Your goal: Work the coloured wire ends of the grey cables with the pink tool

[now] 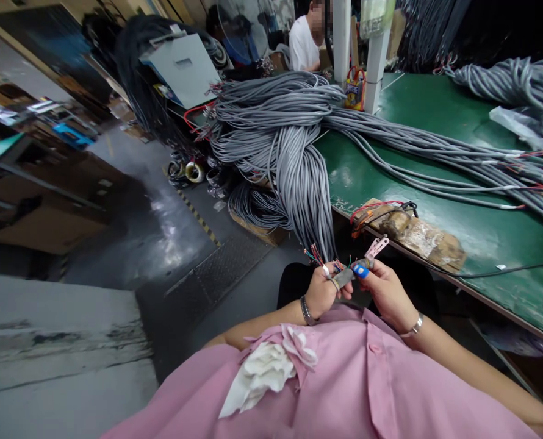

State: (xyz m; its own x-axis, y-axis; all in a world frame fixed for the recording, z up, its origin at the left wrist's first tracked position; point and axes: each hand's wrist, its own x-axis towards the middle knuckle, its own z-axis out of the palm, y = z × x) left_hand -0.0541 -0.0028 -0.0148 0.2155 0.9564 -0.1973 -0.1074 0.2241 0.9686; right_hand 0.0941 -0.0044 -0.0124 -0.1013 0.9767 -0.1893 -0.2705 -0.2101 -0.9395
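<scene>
Both hands are close together in front of my chest. My left hand (324,291) is closed around the end of a grey cable, with thin coloured wires (316,255) fanning out above the fingers. Grey wrapping covers one of its fingers. My right hand (387,291) pinches close beside it, with blue tape (360,271) on the thumb and a pink-handled tool (376,247) sticking up from the grip. Small wire ends lie between the hands; which finger holds which is too small to tell. A thick bundle of grey cables (303,177) hangs over the table edge just above.
The green table (440,116) carries more grey cables and a wooden block (424,241) with clips near its front edge. A white post (376,67) stands at the back. A person in a white shirt (302,46) is behind it. Wire spools (193,172) sit on the floor.
</scene>
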